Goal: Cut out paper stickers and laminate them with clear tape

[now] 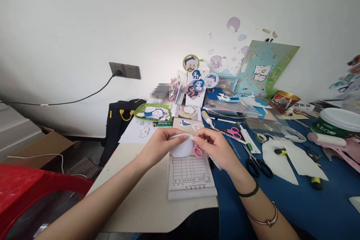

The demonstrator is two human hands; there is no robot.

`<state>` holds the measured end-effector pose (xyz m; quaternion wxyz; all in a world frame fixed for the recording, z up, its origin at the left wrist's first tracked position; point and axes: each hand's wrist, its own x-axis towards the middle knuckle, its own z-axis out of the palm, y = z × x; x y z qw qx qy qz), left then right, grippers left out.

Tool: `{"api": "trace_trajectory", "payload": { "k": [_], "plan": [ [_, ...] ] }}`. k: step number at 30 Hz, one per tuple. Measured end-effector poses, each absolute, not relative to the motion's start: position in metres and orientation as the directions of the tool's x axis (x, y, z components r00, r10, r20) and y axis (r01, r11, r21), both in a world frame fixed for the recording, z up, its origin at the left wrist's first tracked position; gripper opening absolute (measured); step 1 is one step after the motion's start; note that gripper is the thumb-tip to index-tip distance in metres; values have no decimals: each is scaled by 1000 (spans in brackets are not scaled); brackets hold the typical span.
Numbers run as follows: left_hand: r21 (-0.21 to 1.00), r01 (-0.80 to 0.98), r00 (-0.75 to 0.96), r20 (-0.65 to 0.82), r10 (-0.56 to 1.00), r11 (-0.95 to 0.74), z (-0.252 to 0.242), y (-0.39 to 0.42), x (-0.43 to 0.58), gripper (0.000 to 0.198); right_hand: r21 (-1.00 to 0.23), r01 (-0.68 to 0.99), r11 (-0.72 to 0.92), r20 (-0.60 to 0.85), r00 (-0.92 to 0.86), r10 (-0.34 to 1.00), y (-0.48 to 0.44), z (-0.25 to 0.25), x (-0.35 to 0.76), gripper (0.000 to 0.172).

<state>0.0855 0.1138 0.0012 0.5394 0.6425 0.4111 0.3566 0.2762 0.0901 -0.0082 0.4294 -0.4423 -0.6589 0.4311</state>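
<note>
Between both hands is a white rounded paper piece (180,150), held above a printed form pad (192,172). My left hand (163,144) pinches its upper edge between thumb and fingers. At the right end of that edge, my right hand (212,144) pinches too, its fingertips almost touching the left thumb. Pink scissor handles (198,152) show just below the right fingertips; the rest of that tool is hidden. Past the hands lie paper cutouts (185,123) and a green tray (137,112) heaped with more cutouts.
To the right are black scissors (258,167), pink scissors (234,132), a glue tube (249,138), white sheet pieces (277,161) and a green-and-white tub (337,122). A red chair (42,183) stands left, near a black bag (115,120). A wall socket (132,71) holds a plugged cable.
</note>
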Motion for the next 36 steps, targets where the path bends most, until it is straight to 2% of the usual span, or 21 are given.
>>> {"api": "trace_trajectory", "payload": {
  "k": [12,16,21,25,27,30,32,34,36],
  "plan": [
    [979,186,346,20,938,-89,3,112,88,21,-939,262,221,162,-226,961,91,-10,276,16],
    [975,204,320,15,947,-85,2,110,90,20,-911,330,249,192,-195,962,90,-11,273,15],
    [955,224,321,114,940,-192,-3,103,97,17,-856,420,302,247,-181,952,87,-9,270,13],
    [929,259,294,183,938,-262,-5,95,101,20,-840,440,318,256,-196,947,84,-7,269,13],
    [923,255,304,206,930,-287,-4,94,100,21,-814,449,368,304,-210,929,83,-6,270,13],
    [934,177,364,231,902,-310,0,97,94,27,-692,473,544,495,-237,836,80,-4,271,13],
    [965,38,412,220,884,-258,1,104,88,43,-538,477,695,664,-268,698,79,-4,271,12],
    [991,-34,478,132,869,-132,0,115,82,52,-343,460,819,794,-323,514,78,-5,271,11],
    [999,21,531,-40,846,34,-3,127,75,46,-150,443,884,853,-393,342,78,-7,272,12]
  ]
}}
